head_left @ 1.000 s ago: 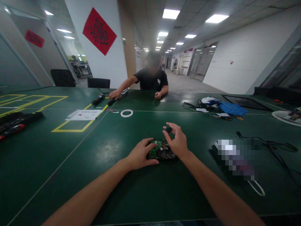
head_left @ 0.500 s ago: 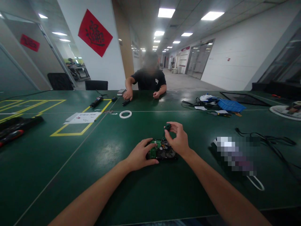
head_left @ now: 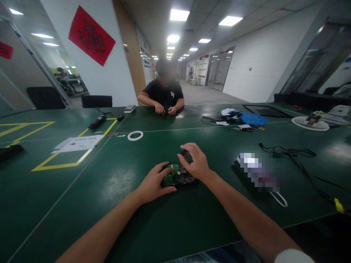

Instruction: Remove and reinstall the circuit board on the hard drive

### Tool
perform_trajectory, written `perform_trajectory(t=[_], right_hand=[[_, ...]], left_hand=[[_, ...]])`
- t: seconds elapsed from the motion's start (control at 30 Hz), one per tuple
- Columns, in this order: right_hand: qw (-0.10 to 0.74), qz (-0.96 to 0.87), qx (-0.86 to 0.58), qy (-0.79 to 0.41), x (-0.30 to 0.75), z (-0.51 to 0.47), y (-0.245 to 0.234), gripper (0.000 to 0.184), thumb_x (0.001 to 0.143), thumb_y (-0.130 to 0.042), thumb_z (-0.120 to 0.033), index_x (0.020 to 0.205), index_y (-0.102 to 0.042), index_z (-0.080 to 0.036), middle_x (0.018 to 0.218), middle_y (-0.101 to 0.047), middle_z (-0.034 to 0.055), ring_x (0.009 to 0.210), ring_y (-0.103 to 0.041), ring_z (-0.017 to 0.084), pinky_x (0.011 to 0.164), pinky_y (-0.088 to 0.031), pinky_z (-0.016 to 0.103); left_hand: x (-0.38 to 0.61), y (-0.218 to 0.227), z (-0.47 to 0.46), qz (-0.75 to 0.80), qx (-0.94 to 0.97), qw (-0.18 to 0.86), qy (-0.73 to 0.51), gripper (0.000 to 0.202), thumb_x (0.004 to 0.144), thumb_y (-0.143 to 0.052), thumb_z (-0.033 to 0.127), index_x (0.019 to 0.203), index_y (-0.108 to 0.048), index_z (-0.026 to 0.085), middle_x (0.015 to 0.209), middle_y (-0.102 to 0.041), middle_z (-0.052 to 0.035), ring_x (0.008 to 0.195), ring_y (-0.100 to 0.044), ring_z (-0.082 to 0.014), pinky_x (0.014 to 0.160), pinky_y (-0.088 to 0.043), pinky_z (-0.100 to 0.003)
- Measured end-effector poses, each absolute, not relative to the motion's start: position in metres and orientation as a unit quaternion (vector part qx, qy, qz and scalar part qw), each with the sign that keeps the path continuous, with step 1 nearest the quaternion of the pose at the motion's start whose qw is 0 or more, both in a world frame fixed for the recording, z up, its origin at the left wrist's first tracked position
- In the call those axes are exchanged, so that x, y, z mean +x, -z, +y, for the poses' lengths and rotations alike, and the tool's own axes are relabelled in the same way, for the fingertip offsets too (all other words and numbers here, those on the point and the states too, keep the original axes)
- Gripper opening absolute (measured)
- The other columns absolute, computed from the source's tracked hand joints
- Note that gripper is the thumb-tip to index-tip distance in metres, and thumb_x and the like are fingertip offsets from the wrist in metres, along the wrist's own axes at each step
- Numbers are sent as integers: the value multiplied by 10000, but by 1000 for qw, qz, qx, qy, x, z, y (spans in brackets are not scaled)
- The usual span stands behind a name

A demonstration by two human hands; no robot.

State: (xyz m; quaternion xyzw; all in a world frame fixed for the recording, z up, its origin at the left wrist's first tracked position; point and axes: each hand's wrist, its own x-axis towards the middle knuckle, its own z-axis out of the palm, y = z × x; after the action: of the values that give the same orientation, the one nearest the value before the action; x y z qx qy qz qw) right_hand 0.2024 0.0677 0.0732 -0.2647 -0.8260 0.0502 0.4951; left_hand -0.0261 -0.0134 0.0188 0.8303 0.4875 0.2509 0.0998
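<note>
A hard drive with a green circuit board at its left end lies flat on the green table in front of me. My left hand grips its left end, with fingers over the far edge and the thumb along the near edge. Above the drive's right part, my right hand pinches what looks like a small screwdriver by its short dark handle. The fingers hide most of it, and I cannot tell whether its tip touches the drive.
Across the table a person handles a small dark object. A white ring and a paper sheet lie to the left. Rightward are a blue tray, a blurred-out object with a white loop and black cables.
My view has turned slightly right. My left hand keeps its hold on the drive, and the right-hand fingers have shifted around the dark handle. The person opposite has brought both hands together.
</note>
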Motion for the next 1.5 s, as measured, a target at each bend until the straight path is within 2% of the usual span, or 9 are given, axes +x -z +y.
perform_trajectory(t=[0.27,0.43,0.63,0.83,0.9,1.07,1.27,1.43,1.5], right_hand=[[491,-822,-282,-60,193,70,-70,369,945,-618,-321,1303,-544,-271,1147,-622,84,924,-661,196,832,-604,364],[519,-809,-263,-85,190,74,-61,418,931,-589,-236,1330,-462,-232,1252,-598,123,1039,-668,217,894,-595,387],[503,-812,-289,-61,192,79,-56,405,949,-616,-342,1321,-486,-248,1130,-638,95,883,-685,208,806,-612,384],[524,-809,-265,-18,200,83,-59,367,962,-575,-247,1312,-465,-254,1293,-587,125,1198,-619,246,988,-568,431],[533,-804,-262,-8,200,85,-60,347,959,-596,-254,1280,-466,-250,1293,-591,123,1230,-601,249,1014,-555,442],[501,-822,-270,-6,203,79,-65,348,952,-605,-263,1282,-498,-242,1184,-593,118,1109,-625,249,916,-582,412],[522,-799,-297,-25,198,73,-67,316,929,-646,-310,1208,-520,-231,1085,-569,93,859,-632,197,791,-593,385],[537,-796,-276,-43,192,78,-59,402,936,-618,-249,1302,-454,-236,1320,-546,147,1189,-611,258,952,-572,439],[553,-789,-261,-54,190,79,-56,406,939,-610,-231,1301,-429,-239,1370,-538,148,1199,-622,245,951,-582,431]], left_hand=[[-24,-19,-13,485,830,101,-258,739,805,-740,617,1434,-524,295,1512,-442,-137,1365,-462,-378,1105,-441,-561],[-24,-19,-13,488,830,105,-248,743,806,-738,624,1434,-521,290,1522,-437,-138,1377,-459,-371,1112,-440,-552],[-27,-20,-11,494,827,136,-229,769,813,-729,633,1458,-492,286,1612,-332,-132,1450,-383,-366,1153,-388,-556],[-23,-22,-14,497,828,130,-225,752,855,-703,593,1484,-461,258,1623,-298,-151,1462,-363,-359,1162,-381,-542],[-19,-22,-17,503,830,98,-222,725,876,-688,563,1488,-456,250,1613,-308,-155,1461,-356,-364,1161,-382,-550],[-10,-19,-21,515,828,23,-221,700,876,-678,570,1463,-475,247,1594,-326,-152,1435,-368,-386,1137,-402,-580],[-15,-18,-20,514,825,25,-233,670,853,-702,580,1408,-511,257,1511,-421,-146,1369,-441,-379,1089,-455,-575],[-19,-19,-18,513,823,33,-241,685,833,-716,600,1388,-519,250,1475,-443,-153,1340,-464,-376,1072,-465,-566],[-20,-20,-18,515,822,36,-242,698,827,-714,617,1383,-520,241,1467,-446,-158,1333,-469,-375,1068,-470,-560]])
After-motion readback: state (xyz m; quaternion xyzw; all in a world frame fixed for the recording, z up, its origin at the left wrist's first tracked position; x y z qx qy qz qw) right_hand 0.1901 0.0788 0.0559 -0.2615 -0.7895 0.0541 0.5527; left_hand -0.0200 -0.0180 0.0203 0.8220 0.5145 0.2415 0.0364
